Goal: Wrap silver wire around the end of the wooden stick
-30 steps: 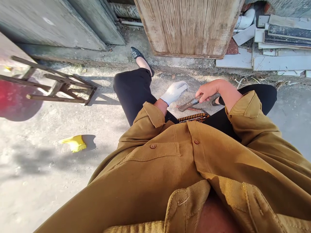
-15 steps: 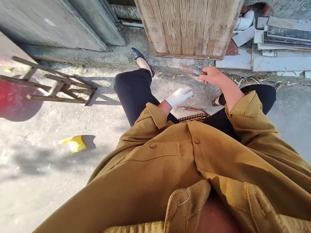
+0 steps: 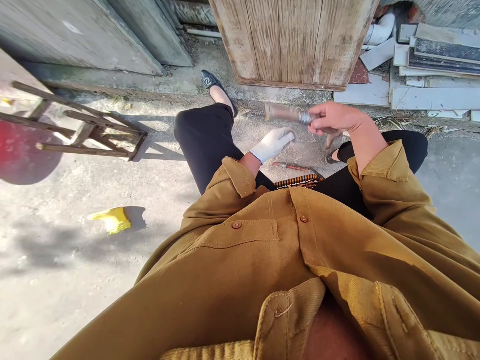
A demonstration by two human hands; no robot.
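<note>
My right hand (image 3: 333, 120) is bare and closed around a long brownish tool (image 3: 285, 114) with wire wound about its middle. The tool points left and is blurred, so its kind is unclear. My left hand (image 3: 275, 144) wears a white knitted glove and hovers lower and to the left, below the tool's far end. Its fingers are curled together; whatever they hold, if anything, is hidden. A second thin tool (image 3: 290, 166) with a reddish shaft and a wire wrap lies just below the gloved hand. Beside it shows the edge of a black-and-orange woven seat (image 3: 298, 181) between my legs.
A wooden panel (image 3: 285, 45) leans ahead of me. White boards (image 3: 416, 98) are stacked at the right near a white pipe (image 3: 382, 31). To the left a wooden stool (image 3: 90, 132) lies on its side by a red round object (image 3: 22, 150). A yellow piece (image 3: 114, 220) rests on the concrete.
My right hand has shifted slightly right and down with the tool, which now lies more level and reaches further left. The gloved left hand has moved a little left.
</note>
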